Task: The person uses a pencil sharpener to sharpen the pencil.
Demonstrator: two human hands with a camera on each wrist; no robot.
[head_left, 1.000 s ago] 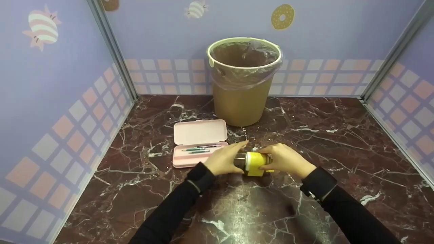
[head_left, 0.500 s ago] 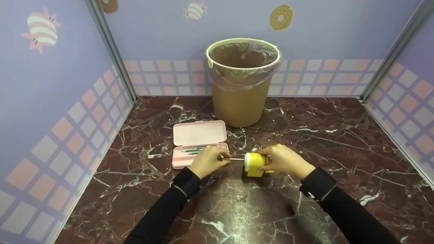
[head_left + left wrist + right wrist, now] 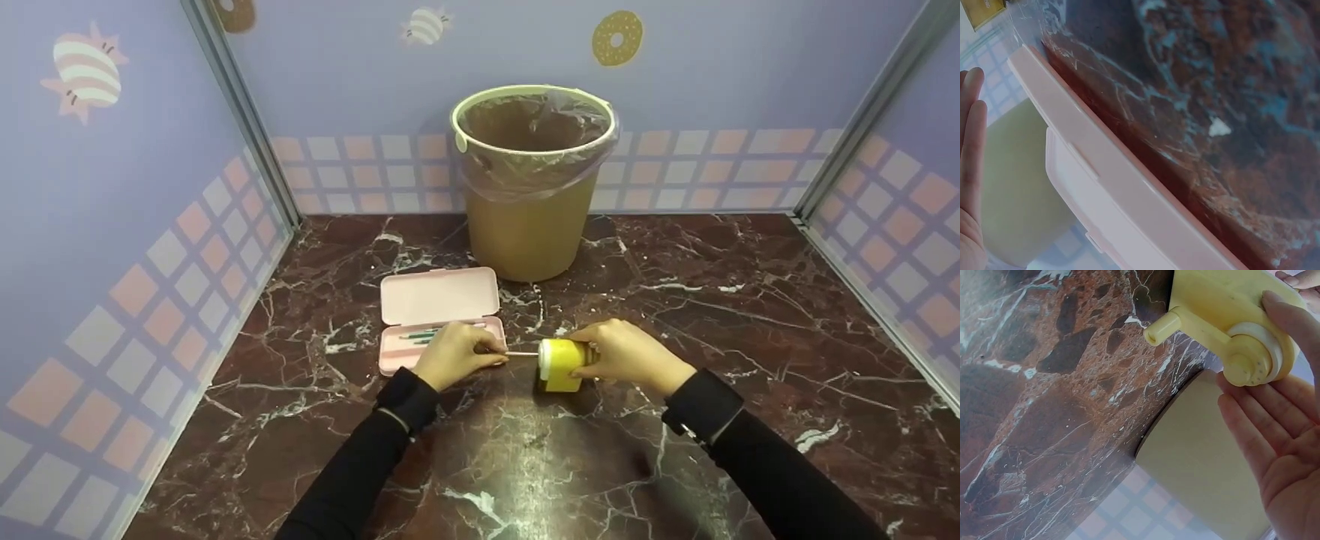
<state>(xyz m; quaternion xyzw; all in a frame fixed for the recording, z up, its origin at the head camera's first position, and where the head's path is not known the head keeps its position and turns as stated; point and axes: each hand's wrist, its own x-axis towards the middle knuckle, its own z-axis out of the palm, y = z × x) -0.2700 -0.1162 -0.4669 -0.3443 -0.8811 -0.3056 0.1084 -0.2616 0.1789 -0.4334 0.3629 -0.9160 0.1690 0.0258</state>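
Observation:
A yellow crank pencil sharpener (image 3: 561,369) with a white front stands on the marble-patterned table, its front facing left. My right hand (image 3: 631,354) grips its rear part from the right. In the right wrist view the yellow crank handle (image 3: 1163,327) juts out, and the thumb and fingers lie about the sharpener's body. A thin pencil (image 3: 523,354) is pinched by my left hand (image 3: 456,356). Its far end meets the sharpener's front; the tip is hidden. Behind the left hand lies an open pink pencil case (image 3: 440,296) with several pencils (image 3: 421,335) inside.
A tan waste bin (image 3: 529,232) lined with a clear bag stands behind the pencil case and sharpener. Patterned panels (image 3: 360,90) enclose the table at the back and both sides.
My left hand has moved left from the sharpener's front, and the pencil now shows between them. Over the last half second it has barely shifted. My right hand keeps its place on the sharpener.

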